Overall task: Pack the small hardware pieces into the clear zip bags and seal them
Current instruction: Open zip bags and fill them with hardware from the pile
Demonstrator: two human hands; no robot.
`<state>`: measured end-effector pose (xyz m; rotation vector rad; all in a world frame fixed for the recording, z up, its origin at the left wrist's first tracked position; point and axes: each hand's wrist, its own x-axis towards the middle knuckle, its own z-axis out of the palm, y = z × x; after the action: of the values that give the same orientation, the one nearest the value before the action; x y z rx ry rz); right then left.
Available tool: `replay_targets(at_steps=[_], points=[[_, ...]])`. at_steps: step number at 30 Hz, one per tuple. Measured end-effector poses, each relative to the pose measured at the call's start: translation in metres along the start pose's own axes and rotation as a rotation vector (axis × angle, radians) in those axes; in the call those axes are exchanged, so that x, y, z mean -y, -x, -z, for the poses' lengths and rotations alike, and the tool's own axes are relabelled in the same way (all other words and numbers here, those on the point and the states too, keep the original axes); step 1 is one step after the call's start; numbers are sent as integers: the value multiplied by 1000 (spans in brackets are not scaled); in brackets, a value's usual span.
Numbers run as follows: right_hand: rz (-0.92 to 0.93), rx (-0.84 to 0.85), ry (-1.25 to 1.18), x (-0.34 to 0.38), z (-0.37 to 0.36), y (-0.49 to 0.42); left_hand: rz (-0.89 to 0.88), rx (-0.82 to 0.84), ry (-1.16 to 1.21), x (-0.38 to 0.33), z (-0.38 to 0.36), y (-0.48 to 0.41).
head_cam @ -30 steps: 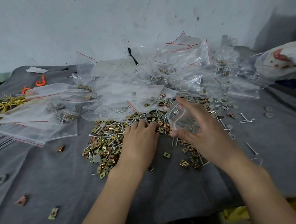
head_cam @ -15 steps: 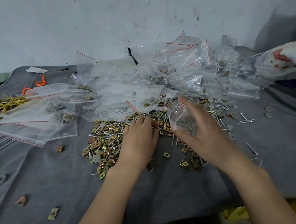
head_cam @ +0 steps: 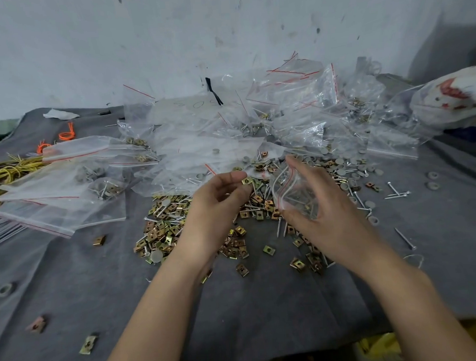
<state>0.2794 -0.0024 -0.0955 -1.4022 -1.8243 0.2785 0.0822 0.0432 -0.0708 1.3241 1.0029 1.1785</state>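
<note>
Many filled bags [head_cam: 297, 116] at bench's [head_cam: 265, 303] back edge, heaps of loose clips [head_cam: 165, 228] left mid-bench; L hand [head_cam: 216, 206] pinches one clip [head_cam: 247, 181], R hand [head_cam: 321, 217] grips open zip bag [head_cam: 289, 188].

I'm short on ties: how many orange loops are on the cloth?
2: one orange loop lies far left on the grey cloth, the other beside the yellow ties. Bags might hide more.
</note>
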Motion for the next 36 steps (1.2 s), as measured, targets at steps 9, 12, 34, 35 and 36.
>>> replay_targets(at_steps=[9, 12, 34, 35, 36], points=[[19, -8, 8, 1, 0, 0, 62, 4, 109, -1, 0, -2], [18, -7, 15, 1, 0, 0, 101, 17, 214, -2, 1, -2], [21, -11, 22, 3, 0, 0, 176, 64, 457, -2, 5, -4], [17, -12, 19, 3, 0, -1, 177, 62, 459, -2, 5, -5], [16, -13, 16, 4, 0, -1, 177, 62, 464, -2, 5, -5]])
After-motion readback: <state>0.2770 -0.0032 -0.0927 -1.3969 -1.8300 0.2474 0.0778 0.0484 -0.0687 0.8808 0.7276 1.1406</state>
